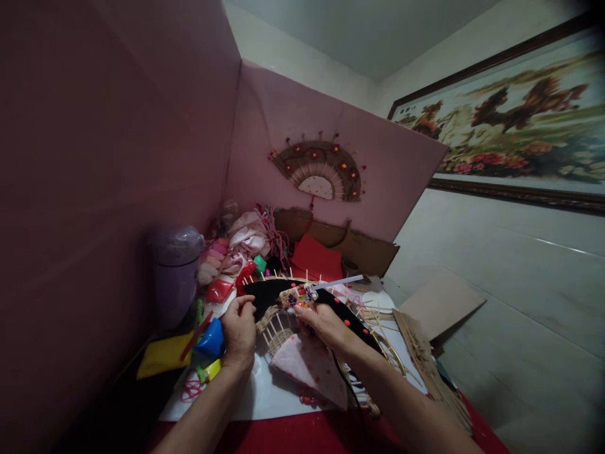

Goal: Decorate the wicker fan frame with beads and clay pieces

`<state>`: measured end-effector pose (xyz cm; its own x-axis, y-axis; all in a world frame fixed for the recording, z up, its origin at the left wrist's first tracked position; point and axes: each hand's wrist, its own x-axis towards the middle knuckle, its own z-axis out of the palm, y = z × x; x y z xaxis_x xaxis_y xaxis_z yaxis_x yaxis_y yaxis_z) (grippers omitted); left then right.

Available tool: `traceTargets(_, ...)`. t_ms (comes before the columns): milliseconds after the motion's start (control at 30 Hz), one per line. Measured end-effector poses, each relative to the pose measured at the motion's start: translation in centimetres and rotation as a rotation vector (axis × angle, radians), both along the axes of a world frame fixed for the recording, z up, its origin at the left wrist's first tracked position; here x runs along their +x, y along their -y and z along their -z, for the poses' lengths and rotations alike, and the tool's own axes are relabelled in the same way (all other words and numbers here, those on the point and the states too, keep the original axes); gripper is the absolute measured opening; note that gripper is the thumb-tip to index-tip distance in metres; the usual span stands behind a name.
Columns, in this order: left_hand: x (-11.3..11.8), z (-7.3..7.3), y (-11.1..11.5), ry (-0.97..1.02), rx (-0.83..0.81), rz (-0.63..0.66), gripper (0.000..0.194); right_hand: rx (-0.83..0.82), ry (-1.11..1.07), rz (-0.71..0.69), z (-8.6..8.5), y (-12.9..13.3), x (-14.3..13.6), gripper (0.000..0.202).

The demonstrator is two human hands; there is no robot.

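A fan-shaped piece with a black band [334, 308], red dots, thin sticks, woven cord and a pale dotted fabric centre [307, 366] lies over a white sheet [255, 403]. At its left end, my left hand [239, 328] has its fingers pressed together on the edge of the black band. My right hand [326, 323] is wrapped round a flower-patterned glue gun [299, 296] above the band. A whitish glue stick [338, 282] juts out of the gun towards the right. What lies under the gun is hidden.
Behind stand a finished fan [321, 165] on a pink board and red sheets [316, 257]. At the left are a lidded purple container [176, 277], blue clay [211, 340], a yellow packet [163, 356] and crumpled pink material [248, 233]. Corrugated cardboard [432, 366] lies right.
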<state>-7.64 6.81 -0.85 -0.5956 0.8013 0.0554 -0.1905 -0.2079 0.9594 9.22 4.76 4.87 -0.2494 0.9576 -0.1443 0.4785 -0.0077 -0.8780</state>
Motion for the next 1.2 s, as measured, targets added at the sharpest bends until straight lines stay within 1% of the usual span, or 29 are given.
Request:
traceTargets(167,0.0,-0.2,0.1,0.007,0.004,0.000,0.022,-0.005,-0.045,-0.006,-0.5,0.3,-0.4,0.043)
traceTargets(333,0.0,-0.1,0.1,0.016,0.003,0.009,0.023,-0.045,-0.127,0.027,-0.4,0.6,-0.2,0.046)
traceTargets(500,0.0,-0.1,0.0,0.004,-0.004,0.010,0.023,-0.047,-0.254,0.080,-0.7,1.0,-0.3,0.042)
traceTargets(633,-0.1,-0.1,0.0,0.001,0.000,0.013,0.023,-0.087,-0.395,0.076,-1.0,1.2,-0.5,0.040)
traceTargets(767,-0.1,0.0,0.0,-0.006,0.012,0.006,0.022,-0.157,-0.373,0.051,-0.7,0.8,-0.4,0.042)
traceTargets(900,-0.1,0.1,-0.1,-0.012,0.008,0.002,0.022,-0.133,-0.348,0.046,-0.5,0.6,-0.4,0.042)
traceTargets(1100,-0.2,0.3,-0.2,-0.021,0.017,0.001,0.020,-0.090,-0.403,0.044,-0.7,1.0,-0.5,0.042)
traceTargets(1200,-0.2,0.3,-0.2,-0.022,0.022,-0.007,0.020,-0.105,-0.385,0.051,-0.8,1.0,-0.7,0.043)
